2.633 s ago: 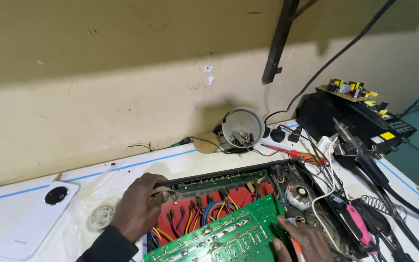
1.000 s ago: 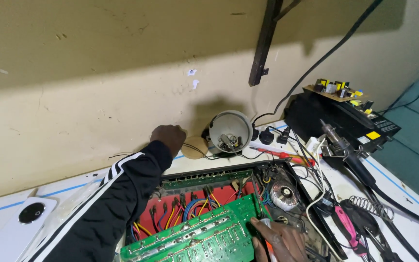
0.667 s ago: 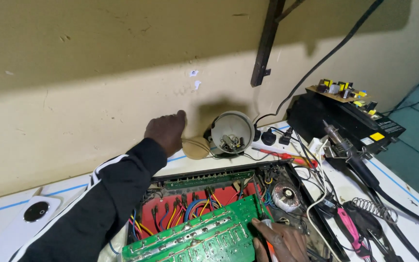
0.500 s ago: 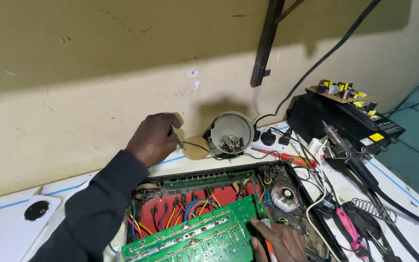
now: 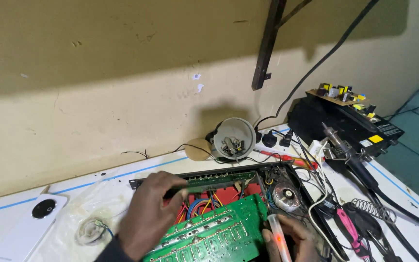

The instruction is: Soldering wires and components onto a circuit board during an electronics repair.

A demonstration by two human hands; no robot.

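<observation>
While spread over a white worktop (image 5: 413,228) edged in blue tape, opened black metal chassis (image 5: 287,170) with red floor, coloured wiring and tilted green circuit board (image 5: 214,233). Behind, at right, black box-shaped unit (image 5: 345,123) bearing small yellow rectangular label (image 5: 375,139) on near face. Left hand (image 5: 149,213), fingers curled, pinching narrow green strip board (image 5: 214,180) at chassis rear edge. Right hand (image 5: 287,240), closed around clear plastic syringe-like tube (image 5: 276,237), beside green board's right edge.
</observation>
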